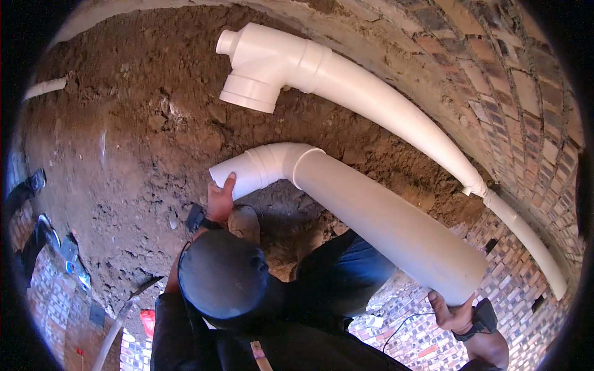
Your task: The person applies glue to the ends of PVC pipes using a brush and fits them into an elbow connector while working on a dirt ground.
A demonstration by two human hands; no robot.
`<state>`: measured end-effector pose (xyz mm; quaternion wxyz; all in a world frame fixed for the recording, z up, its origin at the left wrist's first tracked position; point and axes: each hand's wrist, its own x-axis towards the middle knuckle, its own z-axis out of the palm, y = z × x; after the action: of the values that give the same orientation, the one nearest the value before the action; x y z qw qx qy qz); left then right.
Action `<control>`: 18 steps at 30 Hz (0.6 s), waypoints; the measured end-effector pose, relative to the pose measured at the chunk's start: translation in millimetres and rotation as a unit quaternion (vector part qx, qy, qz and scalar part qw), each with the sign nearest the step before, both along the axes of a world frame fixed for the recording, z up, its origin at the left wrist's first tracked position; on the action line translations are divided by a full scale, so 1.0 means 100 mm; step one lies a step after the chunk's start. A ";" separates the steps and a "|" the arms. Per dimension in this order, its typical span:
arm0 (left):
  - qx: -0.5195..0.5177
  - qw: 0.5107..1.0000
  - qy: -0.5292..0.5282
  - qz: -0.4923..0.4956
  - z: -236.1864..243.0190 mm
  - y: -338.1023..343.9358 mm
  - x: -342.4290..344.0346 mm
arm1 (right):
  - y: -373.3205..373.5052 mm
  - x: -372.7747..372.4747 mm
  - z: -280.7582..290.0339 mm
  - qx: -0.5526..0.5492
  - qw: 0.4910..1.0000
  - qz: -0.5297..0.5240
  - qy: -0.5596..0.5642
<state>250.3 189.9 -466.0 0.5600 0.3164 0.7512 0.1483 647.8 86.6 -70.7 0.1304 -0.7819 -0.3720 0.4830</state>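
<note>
Elbow (275, 162) could twist on the pipe (390, 222) under uneven load.
Left hand (219, 201) clamped on elbow, 9 o'clock; right hand (455, 317) clamped on pipe's far end, 4 o'clock.

Most of the ground was covered by rough brown soil (130, 123), in which lumps and small stones were embedded. The right side was closed off by a brick wall (526, 123), laid in red, tan and dark bricks. At the lower right, the floor was paved with small bricks (513, 278), and a thin black cord (402, 324) was stretched across them near a small white object (374, 321). At the lower left, a pale pole (114, 331) was seen near a red object (147, 321). At the far left, dark shoes (38, 179) of another person were partly shown, with a blue-and-white item (80, 272) placed nearby.
</note>
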 end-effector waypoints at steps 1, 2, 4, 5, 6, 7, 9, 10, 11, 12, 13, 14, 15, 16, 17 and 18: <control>0.006 1.000 -0.007 -0.004 -0.05 -0.01 -0.07 | 0.02 -0.01 0.00 -0.015 1.000 -0.007 0.013; 0.012 1.000 -0.001 -0.005 -0.06 -0.03 -0.14 | -0.05 -0.01 -0.04 -0.010 1.000 -0.007 0.019; 0.047 0.995 -0.087 -0.010 -0.20 -0.11 -0.01 | -0.29 -0.02 -0.13 0.023 0.995 -0.093 -0.034; 0.053 0.994 -0.095 -0.015 -0.25 -0.13 0.07 | -0.29 0.00 -0.10 0.030 0.994 -0.097 -0.041; 0.029 0.996 -0.084 -0.021 -0.25 -0.15 0.10 | -0.18 0.02 -0.07 -0.011 0.998 -0.065 -0.020; 0.019 0.997 -0.065 -0.025 -0.26 -0.06 0.04 | -0.11 0.06 -0.11 -0.037 0.999 -0.029 0.009; 0.085 0.993 -0.056 -0.064 -0.25 -0.09 0.02 | -0.23 0.14 -0.30 0.083 0.996 0.030 -0.027; 0.102 0.991 -0.027 -0.085 -0.24 -0.09 0.11 | -0.24 0.19 -0.33 0.093 0.994 0.050 -0.020; 0.114 0.989 -0.026 -0.091 -0.27 -0.11 0.08 | -0.24 0.19 -0.29 0.099 0.992 0.073 -0.011; 0.106 0.990 0.005 -0.091 -0.28 -0.07 -0.04 | -0.22 0.18 -0.25 0.084 0.994 0.070 0.004; 0.096 0.991 0.035 -0.089 -0.28 -0.02 -0.19 | -0.22 0.16 -0.24 0.104 0.992 0.064 0.014; 0.108 0.990 -0.029 -0.085 -0.26 -0.04 -0.07 | -0.26 0.15 -0.25 0.112 0.993 0.038 -0.007; 0.115 0.989 -0.024 -0.094 -0.24 -0.05 -0.07 | -0.32 0.15 -0.29 0.121 0.992 0.010 -0.016; 0.116 0.989 -0.035 -0.088 -0.24 -0.06 -0.03 | -0.37 0.19 -0.29 0.106 0.994 -0.006 -0.014; 0.118 0.989 -0.045 -0.080 -0.24 -0.06 0.00 | -0.40 0.21 -0.29 0.113 0.993 -0.015 -0.014; 0.128 0.987 -0.041 -0.084 -0.24 -0.02 -0.02 | -0.38 0.22 -0.32 0.130 0.992 -0.003 -0.005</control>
<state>248.7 188.1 -490.3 0.5556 0.4413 0.6733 0.2081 670.2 48.6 -102.7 0.2306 -0.7619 -0.4293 0.4266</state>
